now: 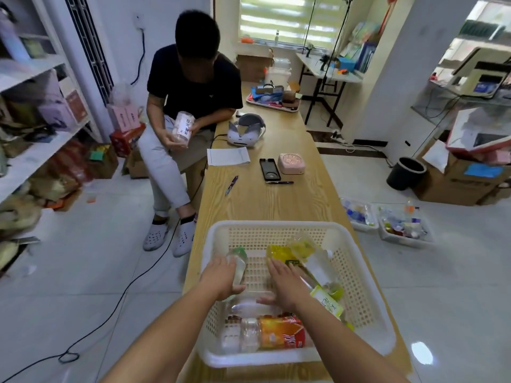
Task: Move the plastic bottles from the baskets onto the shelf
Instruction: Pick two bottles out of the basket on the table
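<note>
Label writing on orange bottle (279,333) illegible; left hand (221,278) grips clear bottle (240,261).

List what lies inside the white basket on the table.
Plastic bottles lying down: a green-capped bottle under the left hand, yellow-labelled bottles by the right hand, an orange-labelled bottle nearest. The hands and arms hide part of the basket floor.
</note>
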